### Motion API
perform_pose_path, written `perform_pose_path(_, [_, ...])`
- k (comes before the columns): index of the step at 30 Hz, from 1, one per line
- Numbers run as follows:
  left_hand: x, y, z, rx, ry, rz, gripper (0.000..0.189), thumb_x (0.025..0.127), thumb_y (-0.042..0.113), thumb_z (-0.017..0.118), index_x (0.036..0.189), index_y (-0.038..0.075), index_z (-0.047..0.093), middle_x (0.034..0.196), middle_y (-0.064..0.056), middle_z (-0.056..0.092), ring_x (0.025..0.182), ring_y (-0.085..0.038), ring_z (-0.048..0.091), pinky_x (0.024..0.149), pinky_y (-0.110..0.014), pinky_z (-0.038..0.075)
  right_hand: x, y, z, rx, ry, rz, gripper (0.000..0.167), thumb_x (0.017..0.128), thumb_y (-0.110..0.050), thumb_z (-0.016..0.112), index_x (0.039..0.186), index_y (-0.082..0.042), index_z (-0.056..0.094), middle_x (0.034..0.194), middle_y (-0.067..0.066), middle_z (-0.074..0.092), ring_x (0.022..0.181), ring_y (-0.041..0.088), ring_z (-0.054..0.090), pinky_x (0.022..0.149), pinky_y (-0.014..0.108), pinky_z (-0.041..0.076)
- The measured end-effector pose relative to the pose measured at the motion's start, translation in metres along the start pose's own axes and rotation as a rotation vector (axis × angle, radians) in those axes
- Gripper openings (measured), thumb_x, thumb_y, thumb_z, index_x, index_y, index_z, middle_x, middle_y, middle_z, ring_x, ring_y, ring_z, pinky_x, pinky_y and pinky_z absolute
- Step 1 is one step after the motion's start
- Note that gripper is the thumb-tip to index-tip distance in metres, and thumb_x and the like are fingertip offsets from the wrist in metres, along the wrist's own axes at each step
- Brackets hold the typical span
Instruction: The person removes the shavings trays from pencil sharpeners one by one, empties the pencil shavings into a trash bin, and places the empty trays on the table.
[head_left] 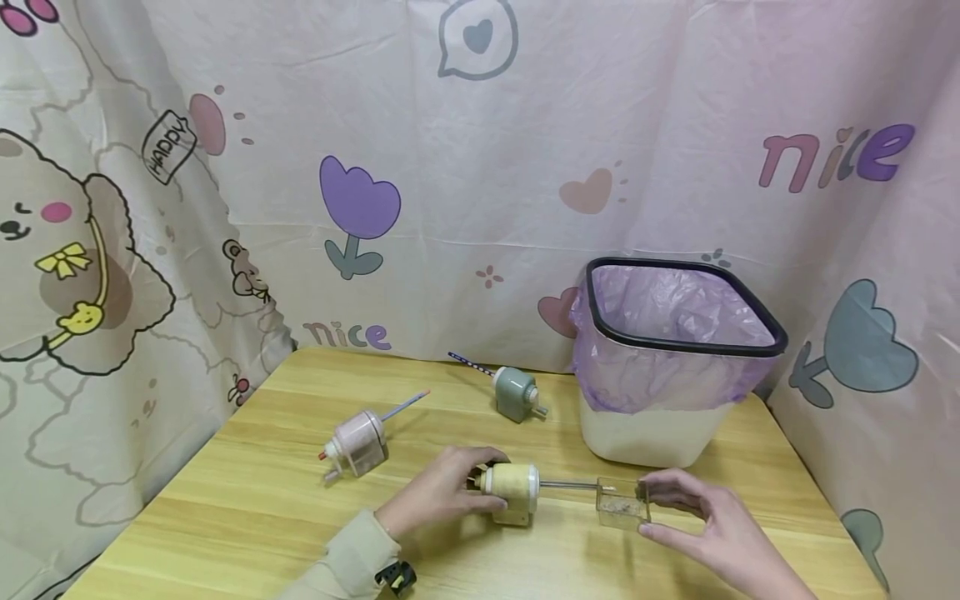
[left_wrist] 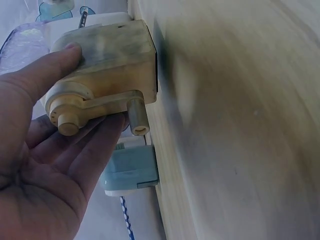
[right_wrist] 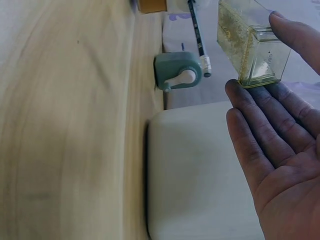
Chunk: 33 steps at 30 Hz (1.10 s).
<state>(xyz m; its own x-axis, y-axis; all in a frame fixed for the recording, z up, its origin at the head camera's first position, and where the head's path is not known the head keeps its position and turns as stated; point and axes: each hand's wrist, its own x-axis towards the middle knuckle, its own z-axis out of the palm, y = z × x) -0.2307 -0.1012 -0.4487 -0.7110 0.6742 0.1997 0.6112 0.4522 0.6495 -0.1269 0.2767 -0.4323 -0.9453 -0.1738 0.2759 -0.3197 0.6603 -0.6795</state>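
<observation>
My left hand (head_left: 450, 492) grips a yellow hand-crank pencil sharpener (head_left: 513, 483) low over the table, thumb on one side and fingers on the other. Its crank handle (left_wrist: 138, 117) points back toward the palm in the left wrist view. From the sharpener's right end a dark pencil (head_left: 567, 485) sticks out, its far end overlapping a clear shavings drawer (head_left: 621, 504). That drawer, with shavings inside, is pinched between the thumb and fingers of my right hand (head_left: 708, 521). In the right wrist view the drawer (right_wrist: 257, 50) is held above the table.
A pink sharpener (head_left: 360, 442) with a pencil in it stands on the left of the wooden table (head_left: 247, 500). Behind my left hand is a grey-green sharpener (head_left: 513, 393) holding a blue patterned pencil. A white bin (head_left: 645, 437) with a purple liner stands at the back right.
</observation>
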Motion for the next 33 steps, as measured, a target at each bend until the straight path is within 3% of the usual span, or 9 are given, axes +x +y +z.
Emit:
perform_pose_path(13, [0.003,0.002,0.005,-0.045,-0.023,0.001,0.048,0.089,0.022,0.089,0.131,0.01,0.07,0.121,-0.002,0.078,0.105,-0.005,0.074,0.093,-0.019,0.061,0.002,-0.005,-0.009,0.0,-0.002,0.072,0.04,0.09,-0.035,0.089,0.125,-0.025,0.072,0.121,-0.01,0.078,0.107,-0.003,0.071,0.092,0.028,0.063])
perform_pose_path(23, [0.003,0.003,0.005,0.017,-0.023,0.022,0.048,0.088,0.027,0.089,0.13,0.013,0.07,0.118,0.002,0.078,0.103,-0.002,0.071,0.095,-0.022,0.061,0.002,-0.007,-0.014,-0.021,0.057,0.027,0.039,0.088,-0.03,0.091,0.123,-0.024,0.073,0.115,-0.01,0.079,0.104,-0.003,0.072,0.09,0.024,0.062])
perform_pose_path(33, [0.007,0.011,-0.002,0.073,-0.074,-0.013,0.055,0.087,0.035,0.09,0.132,0.012,0.068,0.124,-0.002,0.077,0.108,-0.006,0.07,0.095,-0.022,0.059,0.004,-0.012,-0.029,-0.054,0.089,-0.001,0.041,0.088,-0.028,0.091,0.125,-0.028,0.071,0.112,-0.011,0.08,0.103,-0.001,0.073,0.088,0.017,0.058])
